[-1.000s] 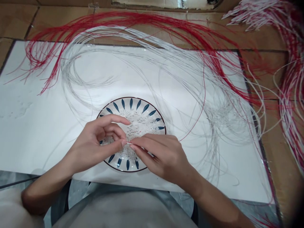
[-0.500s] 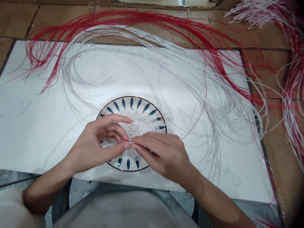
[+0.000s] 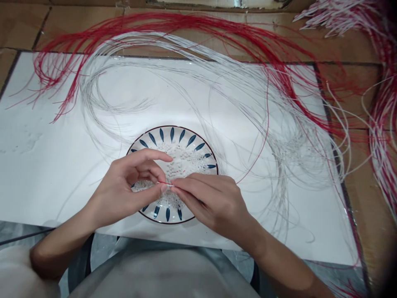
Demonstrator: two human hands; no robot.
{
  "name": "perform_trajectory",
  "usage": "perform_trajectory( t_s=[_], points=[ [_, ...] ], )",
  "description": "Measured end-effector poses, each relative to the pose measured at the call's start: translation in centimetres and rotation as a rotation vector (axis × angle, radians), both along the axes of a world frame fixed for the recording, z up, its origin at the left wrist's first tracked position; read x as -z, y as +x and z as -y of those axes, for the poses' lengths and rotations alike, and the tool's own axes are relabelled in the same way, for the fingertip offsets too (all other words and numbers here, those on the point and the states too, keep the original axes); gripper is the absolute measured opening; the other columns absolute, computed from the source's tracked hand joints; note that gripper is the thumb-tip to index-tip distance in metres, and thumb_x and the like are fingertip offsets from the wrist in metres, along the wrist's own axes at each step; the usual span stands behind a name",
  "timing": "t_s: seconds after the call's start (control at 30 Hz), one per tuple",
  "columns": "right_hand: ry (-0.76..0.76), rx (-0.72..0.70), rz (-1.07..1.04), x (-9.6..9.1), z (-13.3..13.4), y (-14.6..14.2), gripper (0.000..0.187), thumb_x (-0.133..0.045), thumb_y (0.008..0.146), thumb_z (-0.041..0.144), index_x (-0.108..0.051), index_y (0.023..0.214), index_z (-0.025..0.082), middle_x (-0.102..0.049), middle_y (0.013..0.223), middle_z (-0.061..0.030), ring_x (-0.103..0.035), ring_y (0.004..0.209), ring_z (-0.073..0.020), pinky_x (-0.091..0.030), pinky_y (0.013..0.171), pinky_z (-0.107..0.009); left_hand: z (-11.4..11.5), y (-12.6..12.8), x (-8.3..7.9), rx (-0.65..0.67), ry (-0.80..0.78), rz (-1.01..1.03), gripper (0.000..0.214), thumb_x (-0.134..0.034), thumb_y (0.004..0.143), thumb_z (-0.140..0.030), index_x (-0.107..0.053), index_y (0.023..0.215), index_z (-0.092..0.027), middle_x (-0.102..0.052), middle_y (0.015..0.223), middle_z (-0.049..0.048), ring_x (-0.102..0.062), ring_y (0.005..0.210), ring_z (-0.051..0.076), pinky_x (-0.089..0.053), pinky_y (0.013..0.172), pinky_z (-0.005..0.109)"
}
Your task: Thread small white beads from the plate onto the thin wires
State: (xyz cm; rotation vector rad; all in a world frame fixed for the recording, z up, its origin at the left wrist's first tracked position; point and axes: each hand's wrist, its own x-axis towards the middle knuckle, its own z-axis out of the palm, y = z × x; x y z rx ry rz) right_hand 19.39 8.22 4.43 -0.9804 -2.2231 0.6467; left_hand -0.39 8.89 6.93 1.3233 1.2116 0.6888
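Observation:
Short ends of thin red and white strands [image 3: 166, 184] stretch between my two hands, above the plate. My left hand [image 3: 124, 186] pinches them between thumb and a bent finger, its index finger held out and raised. My right hand [image 3: 214, 198] pinches the same strands between thumb and index finger, its other fingers curled and partly hidden. Under my fingertips lies a round white plate [image 3: 172, 134] with blue leaf marks and a dark rim. Small white bits [image 3: 173, 163] and a few red specks lie in it; my hands cover part of the plate.
Long red strands [image 3: 173, 20] and white strands [image 3: 186, 47] arc across the back of the white board [image 3: 49, 178]. Loose white strands [image 3: 291, 145] tangle at the right. A red-and-white bundle [image 3: 380, 111] hangs along the right edge. Brown cardboard [image 3: 350, 45] lies beneath.
Both hands stay almost in place. The strand ends between the fingertips have shifted slightly, with the red one lying a little differently against my left fingers.

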Motion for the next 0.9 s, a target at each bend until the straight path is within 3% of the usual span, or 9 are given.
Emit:
perform_trajectory(
  t_s=[0.43, 0.9],
  points=[
    [0.018, -0.043, -0.002, 0.15, -0.03, 0.05, 0.01, -0.057, 0.089, 0.016, -0.067, 0.09, 0.013, -0.067, 0.073, -0.0022, -0.061, 0.062, -0.0104, -0.044, 0.056, -0.021, 0.14, -0.04, 0.29, 0.092, -0.006, 0.045, 0.033, -0.062, 0.081, -0.013, -0.058, 0.113, -0.022, -0.066, 0.075, -0.0019, -0.063, 0.07, 0.01, -0.053, 0.069, 0.02],
    [0.078, -0.03, 0.025, 0.09, -0.18, 0.39, 0.008, -0.059, 0.089, 0.018, -0.066, 0.088, 0.013, -0.07, 0.074, -0.0019, -0.064, 0.062, -0.0111, -0.046, 0.056, -0.021, -0.05, -0.38, -0.08, 0.025, -0.072, 0.146, 0.025, -0.064, 0.078, -0.012, -0.061, 0.102, -0.019, -0.062, 0.065, -0.0027, -0.059, 0.057, 0.008, -0.052, 0.054, 0.017]
  ],
)
